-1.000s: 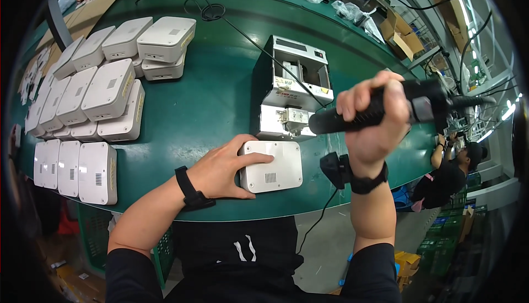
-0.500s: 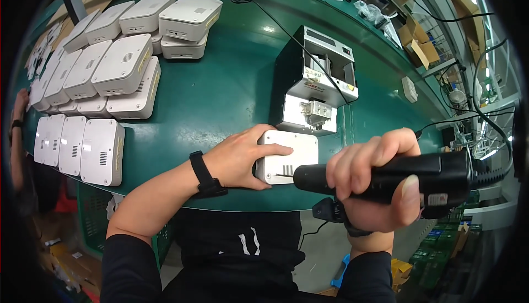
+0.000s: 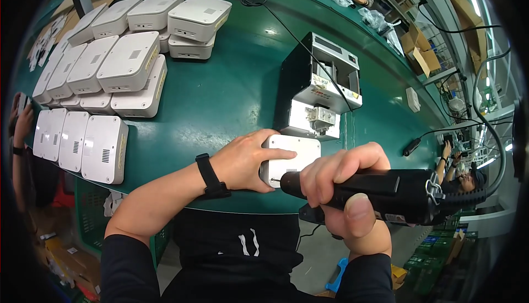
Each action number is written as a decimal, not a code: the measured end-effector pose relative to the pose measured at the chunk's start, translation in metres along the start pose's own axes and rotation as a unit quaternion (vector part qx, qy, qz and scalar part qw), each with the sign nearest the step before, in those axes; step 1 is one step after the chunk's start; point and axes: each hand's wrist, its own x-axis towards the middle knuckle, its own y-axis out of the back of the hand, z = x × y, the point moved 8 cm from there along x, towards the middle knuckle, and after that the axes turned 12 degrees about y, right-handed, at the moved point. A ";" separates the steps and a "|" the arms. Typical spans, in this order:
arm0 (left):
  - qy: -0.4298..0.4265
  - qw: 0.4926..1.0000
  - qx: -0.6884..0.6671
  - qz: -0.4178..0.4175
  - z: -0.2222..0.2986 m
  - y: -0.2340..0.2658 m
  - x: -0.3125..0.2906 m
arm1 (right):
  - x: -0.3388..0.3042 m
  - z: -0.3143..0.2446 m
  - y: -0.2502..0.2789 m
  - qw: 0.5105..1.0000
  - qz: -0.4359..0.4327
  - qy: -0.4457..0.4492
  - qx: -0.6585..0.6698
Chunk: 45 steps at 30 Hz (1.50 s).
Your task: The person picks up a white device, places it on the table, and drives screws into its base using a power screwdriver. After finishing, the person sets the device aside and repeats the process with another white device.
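Left hand (image 3: 242, 160) spans the white vented casing (image 3: 306, 146) at seven o'clock from the screw feeder (image 3: 334, 92), right hand (image 3: 337, 175) grips the electric screwdriver (image 3: 406, 194) — and a tilted bit (image 3: 274, 179) could skid off the casing's seven-o'clock corner, scratching it or nicking the left hand.

2 black sleeves (image 3: 129, 267), black garment (image 3: 220, 281) with 2 white strips (image 3: 255, 243), black left wristband (image 3: 208, 174), black right-wrist device (image 3: 312, 214)
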 end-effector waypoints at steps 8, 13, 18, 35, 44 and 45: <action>-0.004 1.000 0.010 0.000 0.002 0.004 0.001 | 0.004 0.002 0.000 0.998 -0.015 0.068 0.010; -0.006 1.000 -0.020 -0.006 0.015 0.013 -0.003 | 0.008 -0.020 0.020 0.989 0.030 0.143 0.040; 0.217 0.948 -0.226 -0.054 -0.019 0.016 -0.067 | -0.014 -0.047 0.095 0.961 0.151 0.225 0.048; 0.308 0.731 -0.596 0.124 -0.107 0.041 0.060 | -0.067 0.029 0.182 0.954 0.257 0.153 -0.031; 0.173 0.875 0.347 0.289 0.024 0.105 -0.082 | -0.100 0.033 0.208 0.930 0.314 0.189 0.036; 0.218 0.836 0.391 0.318 0.022 0.117 -0.113 | -0.101 0.032 0.208 0.930 0.308 0.196 0.044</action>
